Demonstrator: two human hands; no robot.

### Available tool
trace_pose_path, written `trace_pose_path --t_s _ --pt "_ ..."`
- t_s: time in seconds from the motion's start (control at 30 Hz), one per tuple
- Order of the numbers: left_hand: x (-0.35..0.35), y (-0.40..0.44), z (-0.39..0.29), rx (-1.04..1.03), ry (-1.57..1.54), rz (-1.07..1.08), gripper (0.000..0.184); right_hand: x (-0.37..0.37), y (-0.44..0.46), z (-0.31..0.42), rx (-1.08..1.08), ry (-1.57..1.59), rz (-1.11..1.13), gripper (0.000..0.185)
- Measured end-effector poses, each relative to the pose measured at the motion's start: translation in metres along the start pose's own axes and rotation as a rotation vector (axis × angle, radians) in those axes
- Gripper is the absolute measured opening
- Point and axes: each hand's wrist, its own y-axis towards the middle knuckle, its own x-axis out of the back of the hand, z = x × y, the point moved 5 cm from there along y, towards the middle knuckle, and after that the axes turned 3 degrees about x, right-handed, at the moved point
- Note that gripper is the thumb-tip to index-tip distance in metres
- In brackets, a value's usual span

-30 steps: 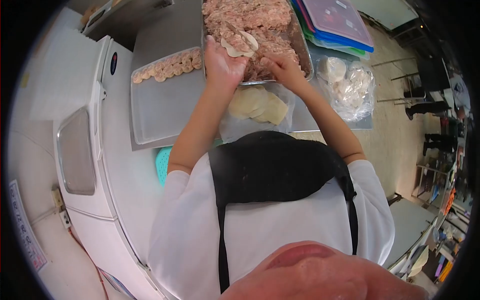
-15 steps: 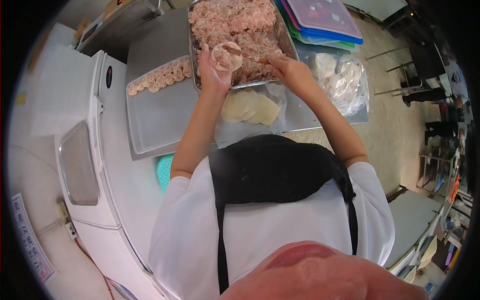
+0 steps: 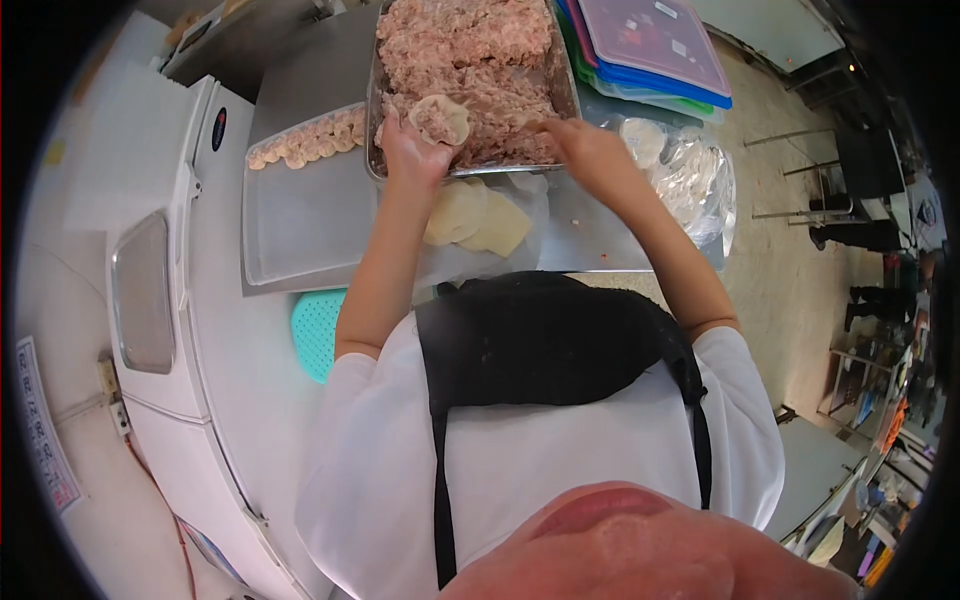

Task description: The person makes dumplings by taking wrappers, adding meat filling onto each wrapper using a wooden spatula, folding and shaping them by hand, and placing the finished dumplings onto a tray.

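My left hand (image 3: 412,153) holds a round dumpling wrapper (image 3: 459,118) with ground meat on it. The wrapper's edges curl up around the filling. Below it is a metal tray (image 3: 470,172) heaped with ground meat (image 3: 455,45). My right hand (image 3: 590,155) is closed over the tray's front right corner, fingers pointing to the wrapper. It grips a thin wooden spatula, which is smeared by motion and hard to make out against the meat. A stack of pale wrappers (image 3: 478,218) lies on plastic near my left forearm.
A shallow tray (image 3: 310,225) at left carries rows of filled dumplings (image 3: 310,137). Coloured lids (image 3: 655,45) are stacked at back right, with bagged wrappers (image 3: 690,180) in front. A white freezer (image 3: 215,250) borders the left, and a turquoise perforated item (image 3: 318,330) sits below the tray.
The spatula has come away from the wrapper, and my right hand has drawn slightly to the right. The wrapper in my left hand now cups more around the meat. The view has shifted a little.
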Motion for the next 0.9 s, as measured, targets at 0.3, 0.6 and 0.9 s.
trace_pose_path --t_s 0.3,0.6,0.9 --pt "-0.037 -0.016 0.011 -0.119 0.077 -0.090 0.071 0.032 0.012 0.005 0.221 -0.084 0.012 0.024" --pt "-0.066 -0.037 -0.005 -0.177 0.364 0.309 0.059 0.049 0.029 -0.041 0.195 0.536 0.020 0.029" --pt "-0.110 -0.060 -0.016 -0.535 1.713 0.439 0.054 0.067 0.024 -0.037 0.275 0.617 0.232 0.031"
